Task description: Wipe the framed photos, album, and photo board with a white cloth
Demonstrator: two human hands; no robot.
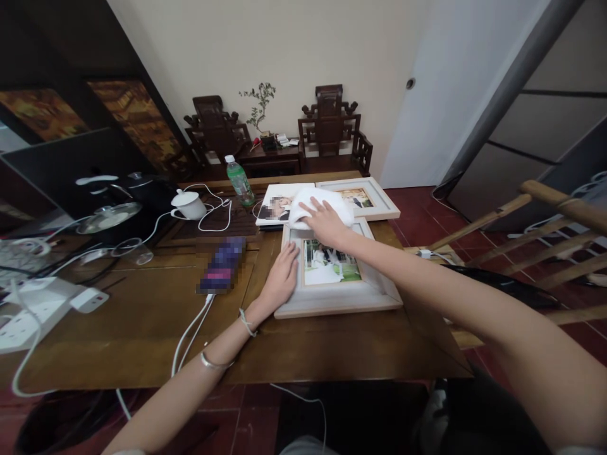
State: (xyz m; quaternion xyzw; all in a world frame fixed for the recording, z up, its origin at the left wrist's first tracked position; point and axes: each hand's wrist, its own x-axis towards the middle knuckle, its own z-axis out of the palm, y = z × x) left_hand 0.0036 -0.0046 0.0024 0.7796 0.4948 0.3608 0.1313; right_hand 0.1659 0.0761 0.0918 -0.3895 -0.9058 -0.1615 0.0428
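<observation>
My right hand (325, 222) presses on a bunched white cloth (317, 203), its fingers spread over the top and gripping it. The cloth lies across the far edge of a white picture frame (379, 292) with a pale wood border. Inside the frame is a photo (332, 265), partly covered by my right arm. My left hand (283, 276) rests flat along the frame's left side, fingers stretched out. Behind the cloth are a second framed picture (379, 201) and a white panel with a photo (272, 205), both partly covered.
On the wooden table (156, 341) lie a phone (222, 265) with a white cable, a plastic bottle (239, 181), a lidded white cup (188, 205), a clear cup (133, 251), a power strip (35, 313) and a lidded pot (111, 218). A wooden rack (478, 221) stands right.
</observation>
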